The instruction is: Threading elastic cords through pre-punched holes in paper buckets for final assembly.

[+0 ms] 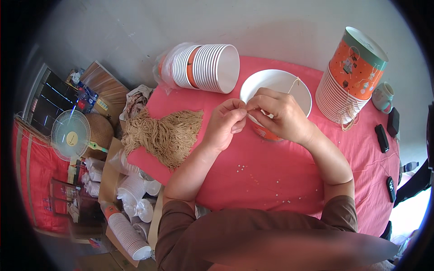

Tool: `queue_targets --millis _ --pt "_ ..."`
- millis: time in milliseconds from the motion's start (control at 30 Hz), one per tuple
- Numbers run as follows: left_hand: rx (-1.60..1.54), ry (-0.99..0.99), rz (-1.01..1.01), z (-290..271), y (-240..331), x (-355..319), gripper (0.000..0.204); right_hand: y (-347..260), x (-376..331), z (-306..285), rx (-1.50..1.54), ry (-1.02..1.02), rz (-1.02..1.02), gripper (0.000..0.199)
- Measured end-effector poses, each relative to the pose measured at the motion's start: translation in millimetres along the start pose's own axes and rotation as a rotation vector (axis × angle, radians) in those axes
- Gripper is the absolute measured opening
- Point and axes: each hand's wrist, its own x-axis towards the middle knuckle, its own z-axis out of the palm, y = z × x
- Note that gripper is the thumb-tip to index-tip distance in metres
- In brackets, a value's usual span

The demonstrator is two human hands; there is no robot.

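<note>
My left hand (224, 124) and my right hand (285, 116) meet over the near left rim of a white-lined paper bucket (258, 81), which stands upright. Both pinch with fingertips together; whatever lies between them is too small to make out. A thin tan cord (296, 83) rises in a small loop by the bucket's inner right side, behind my right hand. The bucket's orange outer wall shows only below my hands. Left of my left forearm lies a thick bundle of tan cords (165, 135). Several tiny white and orange beads or bits (241, 168) are scattered on the cloth nearer me.
Nested paper buckets (205, 67) lie sideways at the back left. An upright bucket stack (350, 67) with cords hanging off it stands right, near a mug (383, 97) and dark remotes (382, 138). A carton (108, 180) of wrapped cups and a fan (71, 135) are at left.
</note>
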Motion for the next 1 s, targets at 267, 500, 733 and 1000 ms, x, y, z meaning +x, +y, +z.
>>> queue_targets --millis 267,500,733,1000 --pt "-0.182 -0.054 -0.124 0.6 6.7 0.1 0.010 1.3 0.0 -0.4 -0.116 0.054 -0.054 0.015" --pt "-0.230 -0.048 -0.120 -3.3 4.8 0.9 0.011 -0.6 -0.3 -2.8 -0.104 0.050 -0.020 0.014" --pt "-0.056 -0.012 0.049 -4.3 -1.7 -0.3 0.011 -0.4 -0.5 -1.2 -0.107 0.078 -0.017 0.013" --pt "0.400 0.073 0.298 2.1 -0.1 -2.7 0.008 1.5 -0.9 -0.5 -0.290 0.085 -0.061 0.009"
